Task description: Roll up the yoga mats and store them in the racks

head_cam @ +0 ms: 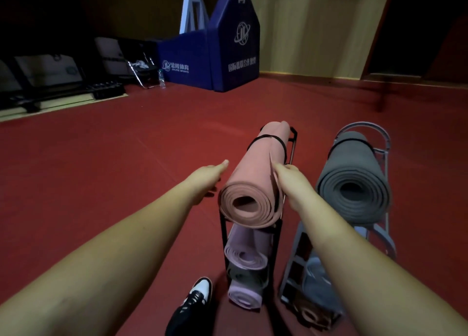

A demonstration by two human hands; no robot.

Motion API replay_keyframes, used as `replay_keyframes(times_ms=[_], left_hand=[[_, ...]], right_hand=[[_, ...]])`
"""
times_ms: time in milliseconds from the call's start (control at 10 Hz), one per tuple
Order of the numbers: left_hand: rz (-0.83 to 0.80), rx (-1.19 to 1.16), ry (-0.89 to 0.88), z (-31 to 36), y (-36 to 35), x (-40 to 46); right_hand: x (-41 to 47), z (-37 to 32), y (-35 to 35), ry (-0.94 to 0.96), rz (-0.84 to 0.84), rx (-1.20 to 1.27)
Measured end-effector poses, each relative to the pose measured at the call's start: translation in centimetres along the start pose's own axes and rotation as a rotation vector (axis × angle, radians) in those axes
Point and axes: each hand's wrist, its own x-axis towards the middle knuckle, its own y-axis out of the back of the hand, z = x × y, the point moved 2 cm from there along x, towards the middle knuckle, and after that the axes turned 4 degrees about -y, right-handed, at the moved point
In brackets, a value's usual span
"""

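Red gym floor [101, 158] w/ two racks. R hand [295, 183] is gripping pink mat's [255, 173] loose edge atop black rack [225, 234]. L hand [205, 181] is hovering open at mat's 9 o'clock, apart.

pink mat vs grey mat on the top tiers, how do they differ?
The pink mat lies on the black rack; the grey mat lies on the silver rack. The pink mat is the thinner roll; the grey mat is bulkier. The right hand touches the pink mat's loose outer edge and the left hand is beside it; nothing touches the grey mat. Both are rolled, lying lengthwise, with a black strap near the far end.
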Motion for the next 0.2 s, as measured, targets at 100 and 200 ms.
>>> replay_keyframes(times_ms=[100, 200], left_hand=[[0.069, 0.041, -0.039, -0.8, 1.3, -4.3], [0.114, 0.023, -0.063, -1.6, 2.7, -9.6]], right_hand=[[-4.4, 0.8, 0.5, 0.038, 0.024, 0.016], [-10.0, 1.8, 0.3, 0.028, 0.016, 0.018]])
